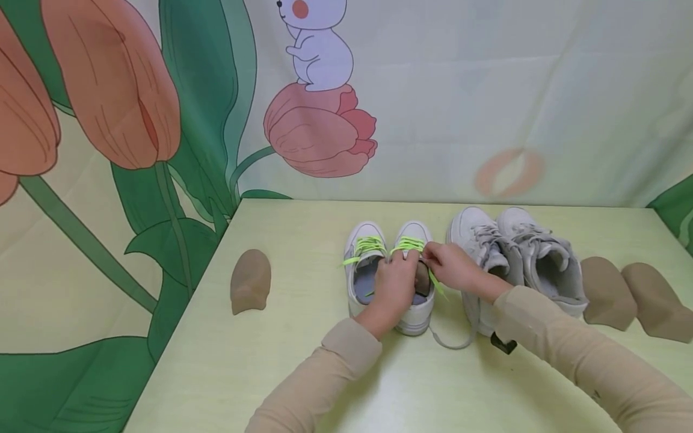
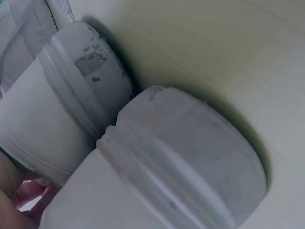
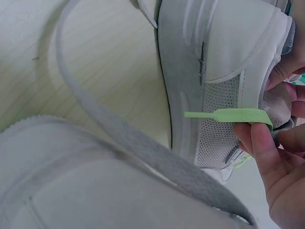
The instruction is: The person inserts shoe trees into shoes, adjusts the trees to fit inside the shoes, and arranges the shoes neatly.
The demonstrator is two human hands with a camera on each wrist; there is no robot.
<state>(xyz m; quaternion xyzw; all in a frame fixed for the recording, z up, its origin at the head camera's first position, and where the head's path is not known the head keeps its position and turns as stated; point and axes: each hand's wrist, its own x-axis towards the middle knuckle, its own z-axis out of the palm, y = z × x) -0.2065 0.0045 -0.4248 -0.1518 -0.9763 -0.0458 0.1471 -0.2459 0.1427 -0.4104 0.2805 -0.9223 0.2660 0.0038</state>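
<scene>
- Right hand (image 1: 455,266) pinches the collar of a white mesh-sided shoe (image 1: 415,317), beside its flat neon-green lace (image 3: 243,115).
- Left hand (image 1: 394,287), just left, clamps a brown insole (image 1: 423,278).

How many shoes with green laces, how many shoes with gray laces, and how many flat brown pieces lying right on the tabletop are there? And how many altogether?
Shoes with green laces: 2
Shoes with gray laces: 2
Flat brown pieces: 3
Total: 7
</scene>
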